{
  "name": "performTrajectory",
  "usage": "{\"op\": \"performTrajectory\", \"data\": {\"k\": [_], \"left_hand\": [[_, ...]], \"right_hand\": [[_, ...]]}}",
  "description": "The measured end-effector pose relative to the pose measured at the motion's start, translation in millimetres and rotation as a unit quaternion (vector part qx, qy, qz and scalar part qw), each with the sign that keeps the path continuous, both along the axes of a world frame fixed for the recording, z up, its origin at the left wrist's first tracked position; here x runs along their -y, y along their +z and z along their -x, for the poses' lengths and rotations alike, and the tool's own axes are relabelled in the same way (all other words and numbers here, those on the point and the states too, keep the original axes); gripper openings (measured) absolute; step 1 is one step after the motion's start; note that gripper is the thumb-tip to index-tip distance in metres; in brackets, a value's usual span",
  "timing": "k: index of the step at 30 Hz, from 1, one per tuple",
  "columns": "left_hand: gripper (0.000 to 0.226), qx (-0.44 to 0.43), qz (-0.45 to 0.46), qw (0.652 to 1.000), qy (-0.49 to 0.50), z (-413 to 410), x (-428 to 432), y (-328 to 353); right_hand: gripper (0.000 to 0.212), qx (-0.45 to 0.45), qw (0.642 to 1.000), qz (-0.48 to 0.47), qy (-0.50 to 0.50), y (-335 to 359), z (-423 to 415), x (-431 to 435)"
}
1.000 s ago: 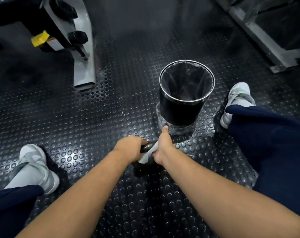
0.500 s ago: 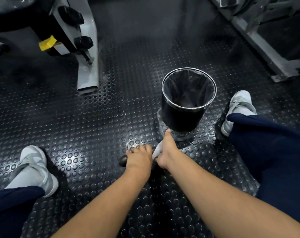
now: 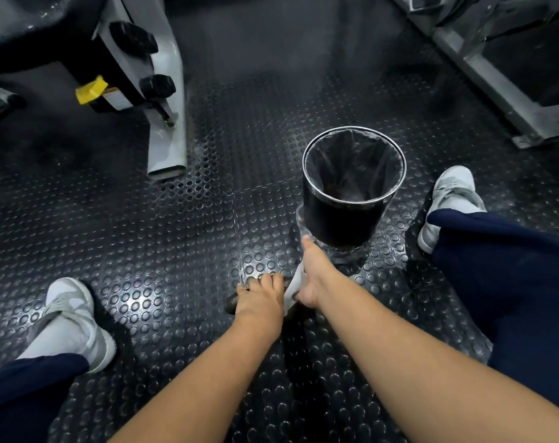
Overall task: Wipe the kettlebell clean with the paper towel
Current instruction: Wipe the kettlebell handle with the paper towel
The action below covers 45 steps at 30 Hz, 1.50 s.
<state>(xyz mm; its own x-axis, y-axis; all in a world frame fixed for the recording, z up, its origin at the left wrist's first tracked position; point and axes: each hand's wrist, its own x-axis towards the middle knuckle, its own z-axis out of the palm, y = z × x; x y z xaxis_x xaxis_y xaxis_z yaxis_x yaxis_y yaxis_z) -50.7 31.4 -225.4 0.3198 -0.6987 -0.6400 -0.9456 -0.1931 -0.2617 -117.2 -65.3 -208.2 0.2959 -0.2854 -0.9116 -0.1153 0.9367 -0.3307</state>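
**Both hands on the kettlebell, just short of the bin**

I see the dark, rounded metal kettlebell (image 3: 232,302) lying on the floor just on my side of the black cylindrical waste bin with a bright metal rim (image 3: 338,219). Most of it is hidden under the hands. The left hand (image 3: 260,297) sits on top, its fingers curled over the kettlebell in a grasp, and a dark stub shows on the side away from the bin. The right hand (image 3: 314,276) lies between the left hand and the bin. It grips the crumpled white paper towel (image 3: 293,284) against the kettlebell, with the thumb stretched toward the bin's base.

Well left of the bin and beyond it stands a grey steel gym machine (image 3: 167,123). It carries a yellow knob (image 3: 91,89) and a small white-and-orange sticker (image 3: 113,97), but I cannot read the print.

The floor is black rubber matting with raised round studs (image 3: 143,251). One grey-and-white trainer (image 3: 450,193) rests just right of the bin.
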Motion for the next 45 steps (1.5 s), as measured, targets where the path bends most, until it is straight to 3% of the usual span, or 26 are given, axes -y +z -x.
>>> {"op": "performTrajectory", "data": {"k": [4,7,10,15,20,26,30,35,39,45], "left_hand": [[0.076,-0.036,-0.012,0.999,0.017,-5,5,7],[0.052,-0.084,0.001,0.996,0.018,-19,9,12],[0.048,-0.115,0.021,0.993,0.014,-26,9,14],[0.053,-0.141,0.045,0.989,0.014,-33,8,16],[0.045,-0.171,0.062,0.983,0.021,-37,5,18],[0.05,-0.176,0.078,0.981,0.032,-38,1,14],[0.062,-0.165,0.093,0.981,0.03,-36,2,11],[0.047,-0.181,0.112,0.977,0.031,-35,-2,17],[0.055,-0.173,0.125,0.976,0.038,-34,-4,16],[0.072,-0.152,0.132,0.979,0.04,-35,-8,1]], "right_hand": [[0.064,0.018,0.999,-0.008,-0.039,-18,3,-15],[0.071,0.049,0.993,-0.028,-0.103,-29,7,-28],[0.079,0.067,0.988,-0.052,-0.129,-30,7,-25],[0.074,0.053,0.986,-0.086,-0.13,0,-3,-14],[0.086,0.005,0.99,-0.051,-0.134,-11,-13,-23],[0.086,0.074,0.98,-0.057,-0.176,-38,5,-22],[0.079,0.058,0.981,-0.057,-0.176,-17,-8,-8],[0.081,0.007,0.99,-0.03,-0.137,-30,0,-16],[0.098,0.025,0.985,-0.057,-0.161,-66,8,-20],[0.078,0.013,0.99,-0.08,-0.119,-15,-1,-14]]}}
